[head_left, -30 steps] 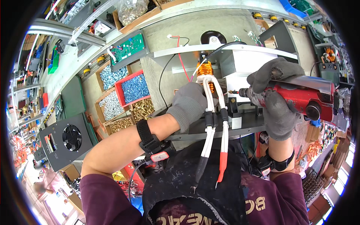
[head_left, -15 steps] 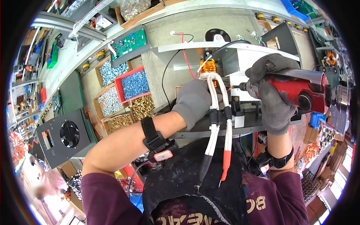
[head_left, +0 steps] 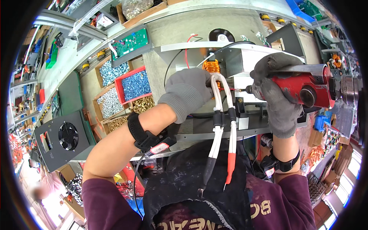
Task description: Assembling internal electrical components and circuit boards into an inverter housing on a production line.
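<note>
Here's the red power tool point(head_left: 303, 90), lying sideways at the right of the metal chassis point(head_left: 226, 135), its narrow nose pointing left toward two white cables point(head_left: 229, 96). The gloved right hand point(head_left: 281, 105) has it wrapped firmly, fingers curled over the front of the body, palm closed around it. Across the gap, the gloved left hand point(head_left: 189, 90) sits right beside the upper cables, just below the copper coil point(head_left: 211, 67), fingers bent inward; their tips are hidden, so I can't tell whether they pinch anything. The cables run down over the chassis edge toward the wearer's front. Farther left, a red bin point(head_left: 119, 90) holds blue screws, and above it lies a green circuit board point(head_left: 130, 41).
</note>
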The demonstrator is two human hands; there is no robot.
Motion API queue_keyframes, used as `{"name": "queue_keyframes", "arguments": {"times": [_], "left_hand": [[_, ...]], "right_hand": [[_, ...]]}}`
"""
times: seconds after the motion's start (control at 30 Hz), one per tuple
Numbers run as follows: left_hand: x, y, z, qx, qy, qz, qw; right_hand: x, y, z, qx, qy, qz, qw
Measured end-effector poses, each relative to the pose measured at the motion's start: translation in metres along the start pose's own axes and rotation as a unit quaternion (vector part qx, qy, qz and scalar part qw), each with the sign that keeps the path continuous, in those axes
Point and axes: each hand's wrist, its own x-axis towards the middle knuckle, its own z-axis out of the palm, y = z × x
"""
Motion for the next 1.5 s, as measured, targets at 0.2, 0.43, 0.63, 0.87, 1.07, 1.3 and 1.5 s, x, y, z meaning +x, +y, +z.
{"name": "queue_keyframes", "arguments": {"times": [0.2,0.43,0.63,0.87,1.07,1.3,1.5], "left_hand": [[0.002,-0.002,0.005,0.081,0.098,0.029,0.991],[0.009,-0.006,0.0,0.115,0.11,0.025,0.987],[0.009,-0.007,0.001,0.091,0.097,0.027,0.991],[0.01,-0.01,-0.002,0.03,0.079,-0.004,0.996],[0.011,-0.013,-0.001,0.018,0.083,-0.001,0.996],[0.009,-0.024,-0.002,0.033,0.082,0.08,0.993],[-0.022,-0.04,-0.026,-0.307,0.032,0.092,0.947]], "right_hand": [[-0.01,0.006,-0.002,0.26,0.101,0.122,0.952],[-0.008,-0.007,0.003,0.012,0.068,0.068,0.995],[-0.009,0.007,-0.008,-0.051,0.056,0.008,0.997],[-0.015,-0.005,0.002,0.064,0.085,0.148,0.983],[-0.009,0.0,0.0,-0.002,0.046,0.082,0.996],[-0.004,0.011,0.007,-0.027,0.012,-0.026,0.999],[0.001,0.01,0.001,-0.018,0.022,-0.012,1.0]]}}
